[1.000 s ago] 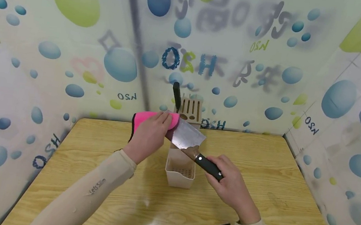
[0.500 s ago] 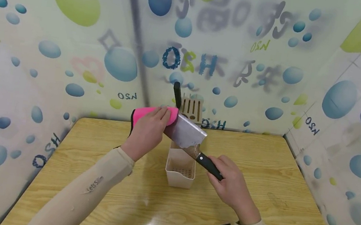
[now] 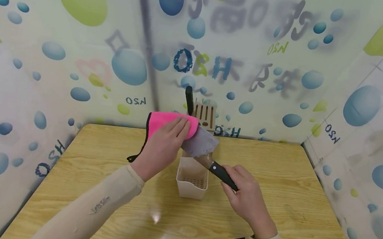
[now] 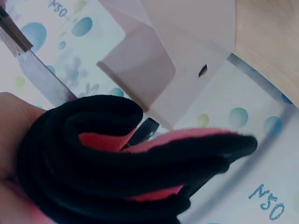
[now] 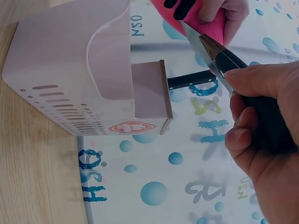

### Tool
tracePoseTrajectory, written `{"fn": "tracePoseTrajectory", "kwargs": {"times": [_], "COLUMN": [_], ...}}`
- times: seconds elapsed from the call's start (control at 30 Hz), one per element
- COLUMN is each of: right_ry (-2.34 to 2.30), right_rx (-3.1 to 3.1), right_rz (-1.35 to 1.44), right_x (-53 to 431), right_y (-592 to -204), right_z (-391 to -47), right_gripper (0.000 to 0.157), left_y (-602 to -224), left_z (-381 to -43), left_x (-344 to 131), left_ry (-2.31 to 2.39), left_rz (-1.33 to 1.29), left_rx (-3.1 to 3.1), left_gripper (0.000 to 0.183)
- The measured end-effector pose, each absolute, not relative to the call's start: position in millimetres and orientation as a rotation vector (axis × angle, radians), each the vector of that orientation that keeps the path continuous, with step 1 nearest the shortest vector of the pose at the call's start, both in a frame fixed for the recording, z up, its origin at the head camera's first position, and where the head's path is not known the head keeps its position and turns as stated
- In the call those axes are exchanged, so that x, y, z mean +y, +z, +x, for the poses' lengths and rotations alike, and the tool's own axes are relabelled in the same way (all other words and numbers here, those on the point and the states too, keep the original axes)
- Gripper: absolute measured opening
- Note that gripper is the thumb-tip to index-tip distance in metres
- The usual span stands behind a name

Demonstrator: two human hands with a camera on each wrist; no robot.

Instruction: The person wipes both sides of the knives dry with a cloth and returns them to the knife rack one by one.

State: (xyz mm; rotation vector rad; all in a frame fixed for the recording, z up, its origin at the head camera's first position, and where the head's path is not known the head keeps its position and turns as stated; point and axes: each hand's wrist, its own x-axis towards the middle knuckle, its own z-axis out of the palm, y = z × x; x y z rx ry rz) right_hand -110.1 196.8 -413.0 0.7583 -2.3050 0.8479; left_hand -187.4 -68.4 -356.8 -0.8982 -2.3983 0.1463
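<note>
A cleaver (image 3: 204, 142) is held up over the table, its blade slanting up to the left. Its black handle is gripped in my right hand (image 3: 247, 196), with the thumb along the handle in the right wrist view. My left hand (image 3: 162, 148) holds a pink cloth (image 3: 159, 121) with black edging around the far part of the blade, fingers on top. That end of the blade is hidden by the cloth. In the left wrist view the cloth's folded dark layers (image 4: 117, 161) fill the foreground, and part of the blade (image 4: 44, 77) shows beyond.
Behind and below the cleaver stands a beige knife holder (image 3: 191, 191) with a slotted top and an open front bin. A black-handled knife (image 3: 189, 100) sticks up from its top. The wooden table (image 3: 100, 148) meets patterned walls at the back and sides.
My left hand and the cloth shift slightly left along the blade, then back right toward the handle, covering more of it. The blade's tilt changes a little; my right hand stays nearly still.
</note>
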Motion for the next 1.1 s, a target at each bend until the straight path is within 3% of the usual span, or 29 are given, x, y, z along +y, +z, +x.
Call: {"fn": "tracePoseTrajectory", "kwargs": {"times": [1.1], "right_ry": [0.813], "right_rx": [-2.242], "right_rz": [0.769], "right_x": [193.6], "right_y": [-413.9], "right_z": [-112.8], "right_gripper": [0.043], "left_y": [-369.9], "left_z": [-152.6], "left_x": [-44.2], "left_ry": [0.124], "left_rz": [-1.122], "left_rx": [-2.295], "left_gripper": [0.059]}}
